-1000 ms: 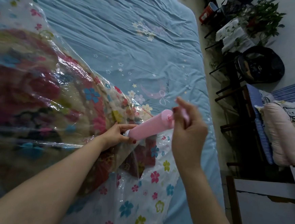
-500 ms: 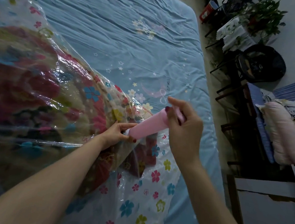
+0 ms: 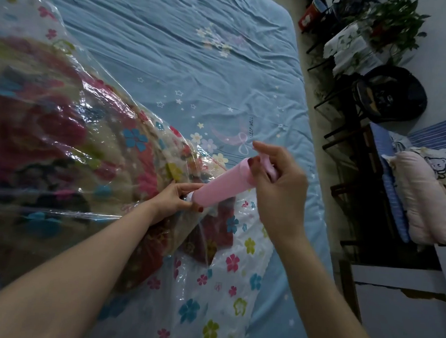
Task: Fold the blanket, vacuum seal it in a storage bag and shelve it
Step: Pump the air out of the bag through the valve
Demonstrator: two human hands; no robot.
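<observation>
Two hands at work: I see both on the pump, one at each end.
Blanket (image 3: 46, 133): folded and sealed inside the storage bag (image 3: 206, 301), which lies on the bed (image 3: 198, 60); the bag looks puffy to me, plenty of air left.
Left hand (image 3: 172, 199): fingers curled round the base of the pink hand pump (image 3: 222, 186), pinning its nozzle to the bag's valve; same spot as a second ago.
Pump: tilted, lower end against the bag, upper end toward my right.
Right hand (image 3: 276, 183): fingers pinching the plunger handle (image 3: 268, 167), which stands a little way out of the barrel; half a second ago it sat pushed in against the barrel.
Meaning: I judge this another pull stroke in the air removal; many strokes remain before shelving.
Right edge: chair with pillows (image 3: 428, 195), plant (image 3: 393, 25).
</observation>
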